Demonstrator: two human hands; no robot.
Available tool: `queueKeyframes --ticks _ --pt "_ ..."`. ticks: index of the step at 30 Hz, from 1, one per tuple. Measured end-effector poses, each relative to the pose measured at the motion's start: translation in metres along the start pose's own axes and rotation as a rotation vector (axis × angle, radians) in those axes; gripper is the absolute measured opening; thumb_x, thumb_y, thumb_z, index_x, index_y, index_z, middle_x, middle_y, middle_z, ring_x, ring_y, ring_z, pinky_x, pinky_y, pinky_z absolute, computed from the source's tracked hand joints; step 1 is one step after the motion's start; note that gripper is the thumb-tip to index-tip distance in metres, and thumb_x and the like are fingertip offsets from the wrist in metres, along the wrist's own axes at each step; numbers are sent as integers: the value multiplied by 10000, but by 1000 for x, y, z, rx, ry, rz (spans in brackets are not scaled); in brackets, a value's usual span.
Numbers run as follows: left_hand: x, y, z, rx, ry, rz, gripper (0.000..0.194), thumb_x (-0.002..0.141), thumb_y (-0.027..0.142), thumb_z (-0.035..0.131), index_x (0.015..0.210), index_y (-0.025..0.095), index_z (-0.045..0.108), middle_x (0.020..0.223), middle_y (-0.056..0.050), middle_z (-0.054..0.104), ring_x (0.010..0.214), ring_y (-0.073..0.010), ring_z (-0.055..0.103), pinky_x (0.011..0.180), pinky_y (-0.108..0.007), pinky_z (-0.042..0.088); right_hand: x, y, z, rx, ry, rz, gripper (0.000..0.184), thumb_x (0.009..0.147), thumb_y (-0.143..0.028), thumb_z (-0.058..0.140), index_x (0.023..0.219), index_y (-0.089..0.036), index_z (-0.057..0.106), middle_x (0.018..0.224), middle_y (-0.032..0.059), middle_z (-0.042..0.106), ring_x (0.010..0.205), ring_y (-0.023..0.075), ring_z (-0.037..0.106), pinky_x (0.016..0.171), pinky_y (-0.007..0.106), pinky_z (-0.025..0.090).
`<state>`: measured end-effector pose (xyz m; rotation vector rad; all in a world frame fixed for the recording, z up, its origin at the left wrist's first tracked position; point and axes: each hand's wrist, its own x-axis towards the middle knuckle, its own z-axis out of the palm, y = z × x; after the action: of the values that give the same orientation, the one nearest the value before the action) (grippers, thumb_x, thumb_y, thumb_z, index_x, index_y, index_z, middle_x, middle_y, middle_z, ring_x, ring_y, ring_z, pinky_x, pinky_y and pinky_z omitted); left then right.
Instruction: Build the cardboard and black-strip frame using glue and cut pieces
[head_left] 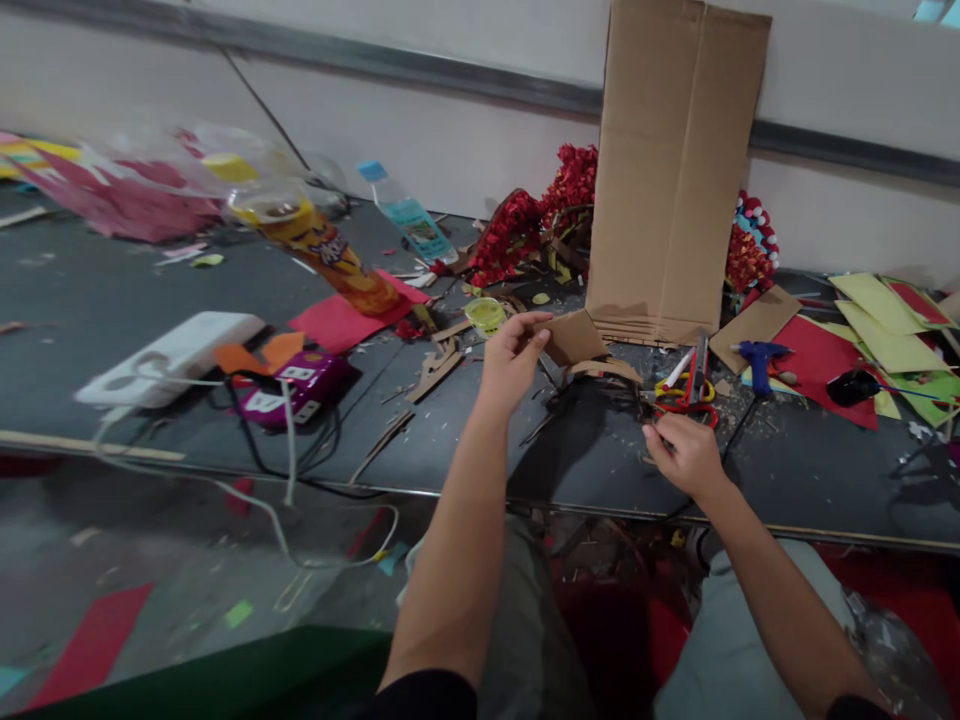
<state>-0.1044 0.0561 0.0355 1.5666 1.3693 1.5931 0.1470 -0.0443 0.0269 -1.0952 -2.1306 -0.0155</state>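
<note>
My left hand [516,352] pinches the edge of a small piece of cardboard [576,338] between thumb and fingers, raised a little over the dark table [450,440]. A curved cardboard strip [604,370] lies just beside that piece. My right hand [681,452] is closed, thumb against the curled fingers, low over the table near its front edge. Whatever it holds, if anything, is too small to make out. Right behind it are scissors with red handles [686,405] and another yellow-handled pair [705,388].
A tall cardboard sheet [652,180] leans on the wall. A blue glue gun [761,365] and coloured paper [829,365] lie right. Leftward are a tilted Mirinda bottle [322,250], a blue-capped bottle [411,222], a purple box [300,388] and a white power strip [176,355] with cables.
</note>
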Motion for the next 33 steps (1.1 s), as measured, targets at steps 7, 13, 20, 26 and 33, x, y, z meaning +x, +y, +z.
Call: queueKeyframes --ticks 7,13,20,26,33 --pt "0 6 4 -6 16 27 221 772 269 593 962 186 671 750 1 592 618 -116 492 585 -236 399 2 -1 -2 -11 18 17 352 933 -243 440 582 -214 438 549 -11 480 543 109 459 567 249 346" --pt "-1 16 9 -38 6 37 221 769 298 596 937 176 673 755 -8 609 599 -104 481 568 -222 385 5 -1 1 30 -9 136 234 926 -275 442 766 -200 597 695 27 633 656 129 587 630 240 427" --pt "-6 19 7 -17 -5 34 212 764 291 590 914 169 678 767 -13 639 585 -96 486 539 -208 372 22 -14 18 506 -57 588 226 840 -383 537 923 -216 665 849 48 711 693 152 635 635 276 487" --pt "-11 25 10 -15 -7 47 211 769 296 583 903 171 689 828 -31 686 647 -110 550 560 -212 404 36 -31 35 1292 -156 1091 451 696 -387 667 1117 -248 583 919 21 708 650 120 622 434 190 345" --pt "-17 34 11 -37 -18 62 220 767 322 615 890 156 692 854 -50 713 756 -143 640 638 -226 492 45 -34 42 1686 39 1177 266 596 -202 721 839 -256 628 998 -43 667 985 125 600 667 205 452"
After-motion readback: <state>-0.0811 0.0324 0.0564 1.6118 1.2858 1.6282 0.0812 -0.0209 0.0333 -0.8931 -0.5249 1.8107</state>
